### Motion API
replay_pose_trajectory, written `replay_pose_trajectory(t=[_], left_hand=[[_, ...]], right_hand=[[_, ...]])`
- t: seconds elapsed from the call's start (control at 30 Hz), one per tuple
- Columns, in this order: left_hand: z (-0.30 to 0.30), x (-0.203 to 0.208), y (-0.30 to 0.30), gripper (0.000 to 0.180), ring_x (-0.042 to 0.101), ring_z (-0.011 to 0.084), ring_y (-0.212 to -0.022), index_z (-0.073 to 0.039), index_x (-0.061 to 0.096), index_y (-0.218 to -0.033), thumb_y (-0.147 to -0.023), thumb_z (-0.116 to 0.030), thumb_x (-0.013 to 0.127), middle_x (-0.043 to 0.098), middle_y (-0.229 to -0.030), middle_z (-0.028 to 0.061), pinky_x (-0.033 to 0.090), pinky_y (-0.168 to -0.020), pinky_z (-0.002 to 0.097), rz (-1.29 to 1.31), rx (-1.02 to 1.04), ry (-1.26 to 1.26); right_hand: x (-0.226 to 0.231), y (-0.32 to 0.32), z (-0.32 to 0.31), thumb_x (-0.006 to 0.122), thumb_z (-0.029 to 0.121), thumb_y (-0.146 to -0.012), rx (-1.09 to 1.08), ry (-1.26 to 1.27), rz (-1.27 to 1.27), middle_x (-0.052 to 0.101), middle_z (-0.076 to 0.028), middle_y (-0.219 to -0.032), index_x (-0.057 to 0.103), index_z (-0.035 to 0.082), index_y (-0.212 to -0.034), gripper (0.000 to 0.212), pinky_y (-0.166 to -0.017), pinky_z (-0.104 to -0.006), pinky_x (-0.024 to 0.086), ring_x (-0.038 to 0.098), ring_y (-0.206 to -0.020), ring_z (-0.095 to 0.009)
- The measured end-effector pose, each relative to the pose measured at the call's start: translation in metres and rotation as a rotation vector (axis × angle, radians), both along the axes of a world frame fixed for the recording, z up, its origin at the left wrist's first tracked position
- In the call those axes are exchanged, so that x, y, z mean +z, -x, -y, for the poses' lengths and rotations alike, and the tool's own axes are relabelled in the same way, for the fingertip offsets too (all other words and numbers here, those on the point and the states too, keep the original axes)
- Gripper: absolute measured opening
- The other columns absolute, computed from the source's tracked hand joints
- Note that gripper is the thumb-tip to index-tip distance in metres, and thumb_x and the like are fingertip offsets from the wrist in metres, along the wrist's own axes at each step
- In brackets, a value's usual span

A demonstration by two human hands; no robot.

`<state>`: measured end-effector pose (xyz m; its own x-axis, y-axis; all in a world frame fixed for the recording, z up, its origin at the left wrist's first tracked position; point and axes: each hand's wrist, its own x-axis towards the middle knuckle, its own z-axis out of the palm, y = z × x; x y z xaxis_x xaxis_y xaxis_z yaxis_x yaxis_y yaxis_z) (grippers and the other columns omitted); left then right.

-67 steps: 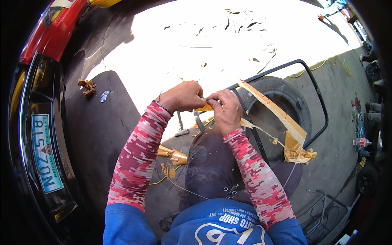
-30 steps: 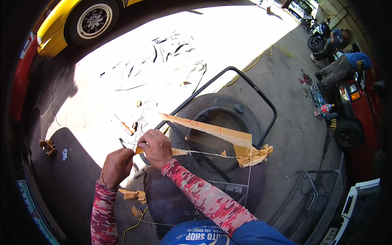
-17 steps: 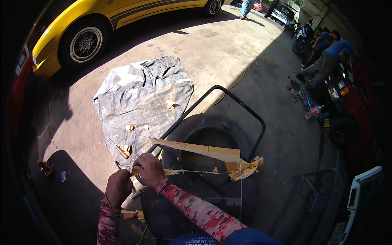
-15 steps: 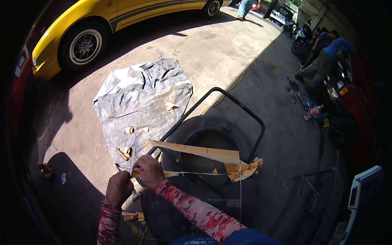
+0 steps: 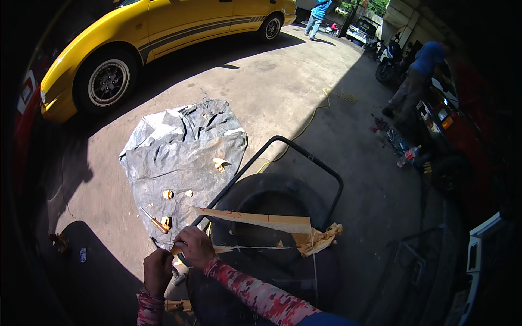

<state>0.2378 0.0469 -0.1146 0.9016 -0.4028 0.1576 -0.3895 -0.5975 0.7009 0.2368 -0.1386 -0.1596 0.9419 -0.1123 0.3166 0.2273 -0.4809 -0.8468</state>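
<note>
My left hand [image 5: 157, 269] and my right hand [image 5: 194, 245] meet left of the middle, fingers closed. Between their fingertips shows a small piece of brown paper [image 5: 175, 250], gripped by both as far as I can see. A long brown paper strip [image 5: 266, 218] extends right from beside them, ending in a crumpled bunch [image 5: 323, 240]. It appears to lie on a clear pane, whose edges show only as thin lines. Underneath are a black tire [image 5: 255, 187] and a bent black tube frame [image 5: 310, 154]. My fingers hide the paper's exact hold.
A grey tarp [image 5: 179, 163] on the floor bears paper scraps [image 5: 219, 164] and a wooden-handled tool [image 5: 159, 224]. A yellow car [image 5: 190, 27] stands far left. A person in blue [image 5: 421, 68] bends over a red car at right; another stands far off. A yellow cord [image 5: 312, 112] crosses the concrete.
The whole view has shifted, so the scene sits lower. My hands remain together at the paper, with little visible change in grip. The far person in blue shows more fully.
</note>
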Motion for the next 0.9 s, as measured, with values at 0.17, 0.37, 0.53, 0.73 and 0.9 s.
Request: replay_pose_trajectory(t=[0.17, 0.37, 0.53, 0.73, 0.9], left_hand=[[0.001, -0.008, -0.002, 0.007, 0.068, 0.0449, -0.080, 0.000, 0.064, -0.090, -0.089, 0.003, 0.070, 0.065, -0.082, 0.0218, 0.053, -0.068, 0.0491, 0.063, -0.026, -0.064], [0.003, -0.009, -0.001, 0.008, 0.068, 0.0447, -0.080, 0.000, 0.065, -0.093, -0.088, 0.004, 0.070, 0.067, -0.083, 0.0210, 0.053, -0.069, 0.0492, 0.046, 0.023, -0.033], [0.003, -0.013, 0.008, 0.010, 0.068, 0.0392, -0.075, 0.001, 0.067, -0.094, -0.087, 0.003, 0.074, 0.068, -0.081, 0.0184, 0.053, -0.067, 0.0462, -0.002, 0.127, 0.040], [0.006, -0.013, 0.009, 0.008, 0.067, 0.0358, -0.072, 0.001, 0.068, -0.089, -0.087, 0.003, 0.075, 0.066, -0.079, 0.0175, 0.051, -0.066, 0.0444, 0.140, 0.119, -0.012], [0.009, -0.006, 0.010, 0.009, 0.067, 0.0371, -0.071, -0.001, 0.067, -0.088, -0.087, 0.002, 0.075, 0.065, -0.078, 0.0173, 0.050, -0.064, 0.0457, 0.138, 0.125, -0.089]], right_hand=[[-0.002, -0.001, 0.000, 0.074, 0.014, -0.091, 0.006, 0.017, -0.017, 0.068, -0.012, -0.095, 0.071, 0.005, -0.094, 0.010, -0.086, -0.0486, 0.052, 0.066, -0.098, -0.036], [-0.005, -0.002, 0.000, 0.075, 0.014, -0.090, 0.005, 0.001, 0.019, 0.067, -0.012, -0.095, 0.071, 0.005, -0.093, 0.010, -0.086, -0.0484, 0.052, 0.066, -0.097, -0.036], [-0.006, -0.002, 0.000, 0.075, 0.014, -0.090, 0.004, 0.007, 0.028, 0.067, -0.012, -0.094, 0.071, 0.005, -0.093, 0.010, -0.085, -0.0484, 0.052, 0.066, -0.097, -0.036], [-0.007, -0.004, -0.001, 0.074, 0.013, -0.089, 0.004, -0.013, 0.036, 0.067, -0.011, -0.093, 0.070, 0.005, -0.091, 0.009, -0.084, -0.0481, 0.052, 0.066, -0.096, -0.036], [-0.009, -0.004, -0.002, 0.073, 0.012, -0.088, -0.002, -0.008, 0.056, 0.067, -0.011, -0.092, 0.070, 0.006, -0.089, 0.007, -0.082, -0.0478, 0.052, 0.066, -0.094, -0.035]])
